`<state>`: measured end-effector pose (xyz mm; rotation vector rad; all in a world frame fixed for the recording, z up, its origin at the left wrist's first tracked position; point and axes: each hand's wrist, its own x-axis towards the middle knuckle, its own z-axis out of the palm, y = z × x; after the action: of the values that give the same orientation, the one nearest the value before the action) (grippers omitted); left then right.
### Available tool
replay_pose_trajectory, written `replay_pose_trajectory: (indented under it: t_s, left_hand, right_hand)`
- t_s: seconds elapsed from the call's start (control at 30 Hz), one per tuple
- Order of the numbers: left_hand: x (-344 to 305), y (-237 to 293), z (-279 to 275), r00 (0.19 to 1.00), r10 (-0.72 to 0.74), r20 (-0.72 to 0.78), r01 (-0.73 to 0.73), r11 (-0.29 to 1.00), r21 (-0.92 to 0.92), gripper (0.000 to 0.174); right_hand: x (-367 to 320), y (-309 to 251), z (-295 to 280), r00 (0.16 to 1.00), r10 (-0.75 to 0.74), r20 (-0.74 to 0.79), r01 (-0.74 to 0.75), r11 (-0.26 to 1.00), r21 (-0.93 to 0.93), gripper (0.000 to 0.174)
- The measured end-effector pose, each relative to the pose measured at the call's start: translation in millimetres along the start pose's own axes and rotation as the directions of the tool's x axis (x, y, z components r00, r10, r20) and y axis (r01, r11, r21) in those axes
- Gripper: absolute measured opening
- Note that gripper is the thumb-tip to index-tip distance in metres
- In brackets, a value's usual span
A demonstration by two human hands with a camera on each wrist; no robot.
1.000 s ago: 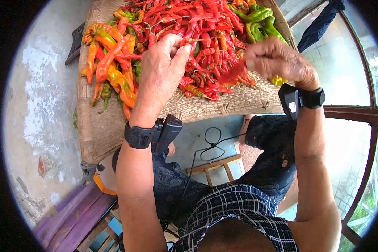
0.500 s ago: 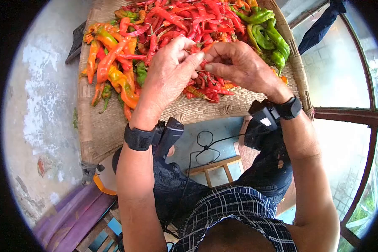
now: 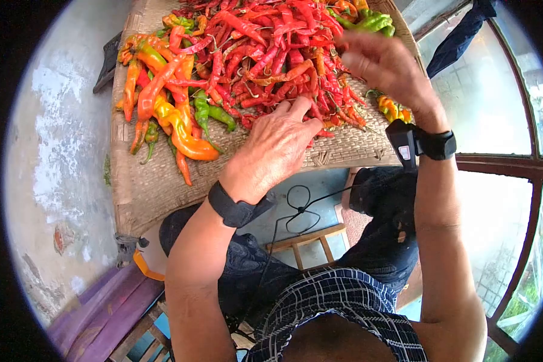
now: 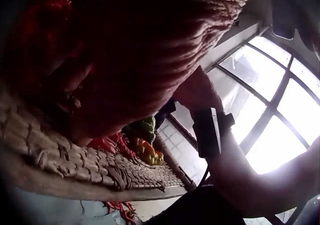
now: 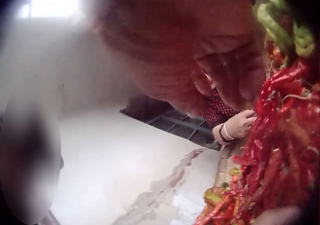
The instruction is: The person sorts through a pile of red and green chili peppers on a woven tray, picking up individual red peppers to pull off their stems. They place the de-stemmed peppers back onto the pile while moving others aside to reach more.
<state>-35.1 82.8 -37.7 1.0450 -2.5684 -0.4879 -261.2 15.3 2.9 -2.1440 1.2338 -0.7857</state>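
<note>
Red chili peppers [image 3: 277, 54] lie in a large heap on a woven tray [image 3: 157, 196]. My left hand [image 3: 274, 145] reaches over the tray's near edge, its fingers bent down into the front of the heap. The peppers partly hide its fingertips, and I cannot tell whether they pinch one. My right hand [image 3: 389, 66] is blurred above the right side, near the green peppers [image 3: 374, 23], with its fingers loosely bent and no pepper visible in them. An orange-and-green pepper [image 3: 392, 110] lies below that hand.
Larger orange and yellow peppers [image 3: 175, 120] lie along the tray's left side, beside a green pepper [image 3: 202, 111]. Across the heap, another person's hand [image 5: 240, 125] with a bracelet touches the peppers. A window [image 3: 495, 90] stands at the right, and a black cable [image 3: 300, 210] hangs below.
My hands were together over the heap half a second ago and have separated. The left hand dropped toward the near edge; the right moved up and right over the green peppers.
</note>
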Motion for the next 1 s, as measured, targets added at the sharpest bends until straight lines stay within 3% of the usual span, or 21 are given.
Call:
replay_pose_trajectory:
  t_s: [0.03, 0.07, 0.17, 0.27, 0.33, 0.4, 0.43, 0.47, 0.53, 0.57, 0.63, 0.73, 0.77, 0.87, 0.9, 1.0]
  left_hand:
    - [0.3, 0.7, 0.0, 1.000, 0.018, -0.026, -0.017, 0.999, 0.033, 0.028]
    - [1.2, -0.6, 2.2, 1.000, 0.020, -0.024, -0.019, 0.999, 0.033, 0.028]
    - [4.1, -9.1, 5.7, 1.000, 0.016, -0.007, -0.015, 0.995, 0.094, 0.023]
    - [10.5, -17.4, -10.1, 0.993, -0.039, -0.109, 0.047, 0.996, 0.072, 0.022]
    - [17.0, -20.5, -27.1, 0.915, -0.134, -0.381, 0.077, 0.984, -0.160, 0.017]
    - [17.2, -29.2, -33.6, 0.841, -0.464, -0.278, 0.263, 0.800, -0.539, 0.016]
    - [16.8, -28.7, -39.1, 0.818, -0.493, -0.297, 0.231, 0.754, -0.614, 0.013]
    - [16.1, -31.9, -37.4, 0.814, -0.470, -0.342, 0.094, 0.688, -0.720, 0.013]
    - [14.4, -30.1, -43.4, 0.842, -0.500, -0.201, 0.151, 0.578, -0.802, 0.015]
    - [13.7, -30.3, -42.8, 0.841, -0.501, -0.203, 0.152, 0.579, -0.801, 0.015]
    - [13.6, -29.7, -40.5, 0.898, -0.427, -0.105, 0.103, 0.437, -0.893, 0.016]
    - [16.2, -23.2, -37.8, 0.906, -0.407, -0.113, 0.043, 0.356, -0.934, 0.016]
    - [13.2, -28.6, -37.3, 0.928, -0.366, -0.073, 0.095, 0.421, -0.902, 0.027]
    - [14.7, -31.6, -32.5, 0.914, -0.393, -0.100, 0.136, 0.530, -0.837, 0.027]
    - [17.3, -30.6, -31.7, 0.908, -0.391, -0.149, 0.098, 0.544, -0.833, 0.028]
    - [17.7, -25.8, -33.9, 0.901, -0.421, -0.109, 0.126, 0.492, -0.862, 0.019]
  right_hand:
    - [-2.7, 2.2, -0.5, 0.991, 0.044, 0.130, -0.013, 0.974, -0.227, 0.028]
    - [-7.4, 10.4, 6.2, 0.986, 0.000, 0.169, 0.043, 0.968, -0.248, 0.022]
    - [-20.4, 16.6, 15.9, 0.963, 0.035, 0.266, 0.024, 0.976, -0.217, 0.018]
    - [-25.1, 17.5, 19.1, 0.937, 0.114, 0.331, 0.003, 0.943, -0.334, 0.017]
    - [-26.4, 20.3, 18.1, 0.960, 0.054, 0.276, 0.041, 0.944, -0.326, 0.015]
    - [-25.5, 16.3, 17.7, 0.974, 0.026, 0.224, 0.045, 0.952, -0.304, 0.015]
    - [-23.5, 13.8, 18.6, 0.985, -0.010, 0.173, 0.058, 0.958, -0.280, 0.016]
    - [-21.5, 12.0, 20.0, 0.985, -0.010, 0.172, 0.058, 0.959, -0.277, 0.016]
    - [-17.2, 8.8, 23.4, 0.992, -0.005, 0.124, 0.032, 0.976, -0.216, 0.022]
    - [-15.2, 7.7, 27.1, 0.992, -0.008, 0.125, 0.034, 0.976, -0.215, 0.022]
    - [-11.2, 2.8, 36.2, 0.997, 0.029, 0.066, -0.047, 0.956, 0.290, 0.032]
    - [-7.2, -13.9, 42.9, 0.999, 0.028, 0.045, -0.038, 0.970, 0.240, 0.035]
    - [-7.8, -17.0, 46.9, 0.998, 0.033, 0.054, -0.047, 0.959, 0.279, 0.038]
    - [-5.3, -24.9, 52.9, 0.999, -0.035, -0.016, 0.038, 0.965, 0.259, 0.038]
    - [-3.6, -23.5, 58.9, 0.997, -0.048, -0.068, 0.065, 0.957, 0.284, 0.036]
    - [-6.6, -21.5, 58.7, 0.998, -0.011, -0.062, 0.026, 0.972, 0.233, 0.032]
